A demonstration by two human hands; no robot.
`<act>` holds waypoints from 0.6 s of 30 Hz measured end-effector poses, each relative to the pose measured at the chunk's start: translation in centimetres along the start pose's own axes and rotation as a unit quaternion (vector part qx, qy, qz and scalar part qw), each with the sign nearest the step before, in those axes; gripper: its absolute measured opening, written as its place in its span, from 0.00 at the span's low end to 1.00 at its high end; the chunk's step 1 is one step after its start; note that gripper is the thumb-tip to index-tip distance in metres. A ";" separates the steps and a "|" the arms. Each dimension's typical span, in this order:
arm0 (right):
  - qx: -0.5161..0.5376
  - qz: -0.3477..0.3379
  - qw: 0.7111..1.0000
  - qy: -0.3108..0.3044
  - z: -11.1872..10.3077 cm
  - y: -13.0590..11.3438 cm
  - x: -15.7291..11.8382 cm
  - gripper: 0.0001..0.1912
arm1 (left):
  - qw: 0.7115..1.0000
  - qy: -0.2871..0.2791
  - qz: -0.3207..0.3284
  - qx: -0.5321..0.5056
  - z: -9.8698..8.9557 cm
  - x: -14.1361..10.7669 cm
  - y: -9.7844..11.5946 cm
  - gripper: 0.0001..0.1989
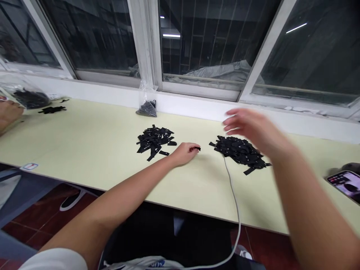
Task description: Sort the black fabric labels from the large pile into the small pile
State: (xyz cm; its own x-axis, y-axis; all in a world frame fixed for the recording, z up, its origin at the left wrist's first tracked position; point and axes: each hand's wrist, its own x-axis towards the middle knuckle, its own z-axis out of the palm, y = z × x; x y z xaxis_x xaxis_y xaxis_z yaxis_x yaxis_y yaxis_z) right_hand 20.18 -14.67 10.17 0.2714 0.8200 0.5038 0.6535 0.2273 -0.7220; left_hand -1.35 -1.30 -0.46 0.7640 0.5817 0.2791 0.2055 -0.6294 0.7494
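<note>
My left hand (185, 153) rests low over the tabletop between two heaps, its fingers closed on a small black fabric strip (198, 149) that pokes out past the fingertips. To its left lies a loose pile of black strips (154, 139), with a single strip (164, 153) apart at the near side. My right hand (251, 127) is raised above the far side of a larger pile of black strips (239, 150). Motion blurs it; its fingers look apart, and I see nothing between them.
A white cable (234, 195) runs over the table (92, 150) and off its front edge. A clear bag of dark pieces (147, 107) stands by the window wall. A phone (346, 184) lies at right. At far left are another person's hand (8, 114) and a bag (30, 97).
</note>
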 end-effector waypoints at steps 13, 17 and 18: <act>-0.072 0.006 0.996 -0.057 11.6 4.6 -3.2 0.08 | 0.995 0.005 0.083 0.051 0.0 1.0 -0.2 0.19; -0.081 0.012 0.995 -0.062 11.4 4.3 -3.1 0.09 | 0.995 0.007 0.080 0.061 0.0 0.7 0.0 0.19; -0.077 0.012 0.994 -0.070 11.4 4.3 -3.1 0.09 | 0.994 0.007 0.083 0.064 0.1 0.6 0.0 0.19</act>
State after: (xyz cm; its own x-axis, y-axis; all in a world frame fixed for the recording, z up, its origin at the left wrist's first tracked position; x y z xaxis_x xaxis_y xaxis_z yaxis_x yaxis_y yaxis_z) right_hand 14.10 -10.22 0.04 0.1943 0.8922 0.4077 0.7513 0.1319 -0.6466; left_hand -0.85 -0.98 -0.30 0.7858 0.4707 0.4011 0.1539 -0.7770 0.6104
